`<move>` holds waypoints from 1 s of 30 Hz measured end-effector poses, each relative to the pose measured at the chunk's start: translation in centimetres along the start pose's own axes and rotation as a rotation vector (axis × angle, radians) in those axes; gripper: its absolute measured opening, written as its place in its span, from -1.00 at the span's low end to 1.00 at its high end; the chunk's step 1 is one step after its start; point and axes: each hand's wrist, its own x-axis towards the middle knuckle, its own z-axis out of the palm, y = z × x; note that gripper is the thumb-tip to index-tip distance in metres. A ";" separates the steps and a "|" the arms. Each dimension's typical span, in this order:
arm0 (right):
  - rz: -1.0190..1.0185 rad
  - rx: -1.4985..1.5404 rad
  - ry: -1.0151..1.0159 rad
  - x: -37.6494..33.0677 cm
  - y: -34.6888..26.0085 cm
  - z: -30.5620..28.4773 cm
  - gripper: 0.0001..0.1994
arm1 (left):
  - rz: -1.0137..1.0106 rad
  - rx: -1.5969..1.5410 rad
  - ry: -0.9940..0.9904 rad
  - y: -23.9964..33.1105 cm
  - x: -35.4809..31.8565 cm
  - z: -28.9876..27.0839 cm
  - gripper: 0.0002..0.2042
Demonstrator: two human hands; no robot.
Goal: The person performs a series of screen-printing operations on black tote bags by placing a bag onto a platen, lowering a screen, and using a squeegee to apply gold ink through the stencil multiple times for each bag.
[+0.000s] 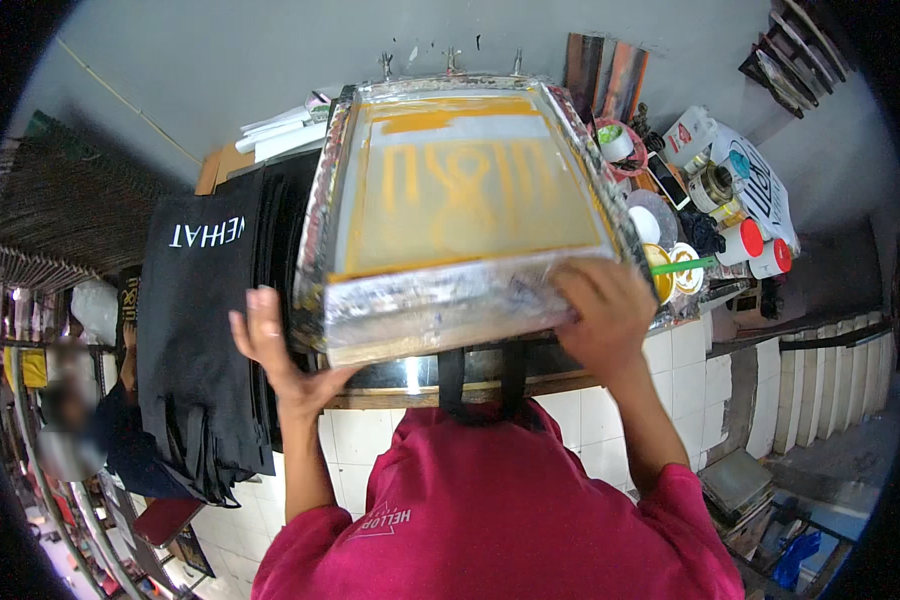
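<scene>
A screen printing frame (430, 312) stands in front of me, its near side raised off the table. Yellow-orange ink smears its mesh (470, 200), where a stencil design shows. My right hand (608, 312) grips the near right corner, slightly blurred. At the near left corner, my left hand (288, 355) has its fingers spread upward; its thumb reaches the frame's lower edge, and whether it bears weight I cannot tell. Dark bag handles (452, 383) hang over the table's near edge below the frame; whatever lies under the mesh is hidden.
Black tote bags (195, 300) are stacked on the left. On the right sit ink tubs (660, 270) with a green stick (685, 265), red-lidded jars (740, 242) and a phone (667, 180). Clamps (450, 62) line the wall side. Another person (130, 420) is at far left.
</scene>
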 end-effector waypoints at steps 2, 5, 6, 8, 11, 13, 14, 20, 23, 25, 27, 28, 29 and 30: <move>-0.028 0.043 0.113 4.7 0.6 -2.5 -0.69 | -0.083 -0.179 0.190 0.0 4.2 -0.8 0.33; -0.083 -0.050 0.249 11.2 1.8 -5.0 -0.66 | -0.227 -0.476 0.422 0.2 9.8 0.3 0.36; -0.080 -0.086 0.252 13.1 2.2 -5.8 -0.66 | -0.274 -0.675 0.524 0.2 10.9 1.6 0.17; -0.032 -0.145 0.278 16.6 3.1 -7.0 -0.65 | -0.494 -0.606 0.322 -3.6 10.1 4.6 -0.11; 0.209 -0.105 0.106 21.5 0.6 -9.2 -0.63 | -0.772 -0.492 -0.002 -5.7 8.4 10.3 -0.16; 0.290 -0.045 0.074 23.2 1.4 -10.7 -0.65 | -0.885 -0.384 -0.302 -6.1 7.0 15.0 -0.07; 0.275 0.013 0.070 24.4 1.8 -10.3 -0.66 | -0.971 -0.307 -0.435 -6.5 5.6 15.0 -0.02; 0.062 -0.020 0.158 30.3 5.4 -10.0 -0.61 | -1.226 -0.526 -0.574 -8.9 3.1 13.7 -0.36; 0.043 -0.051 0.190 32.3 6.1 -10.1 -0.59 | -1.113 -0.342 -0.353 -10.7 1.9 11.7 -0.71; 0.023 -0.070 0.188 33.2 6.8 -9.5 -0.58 | -1.010 -0.484 -0.135 -9.8 2.1 9.2 -0.82; 0.012 -0.069 0.181 33.9 7.0 -9.0 -0.58 | -1.009 -0.496 -0.048 -9.6 2.7 4.4 -0.84; 0.012 -0.064 0.179 34.3 7.0 -9.1 -0.58 | -1.044 -0.507 0.032 -10.1 2.7 2.1 -0.85; 0.016 -0.065 0.177 34.5 7.1 -9.2 -0.58 | -1.095 -0.503 0.069 -10.7 2.8 -0.4 -0.85; -0.006 -0.041 0.182 34.7 7.2 -9.3 -0.58 | -1.059 -0.465 0.059 -12.8 1.7 -3.2 -0.84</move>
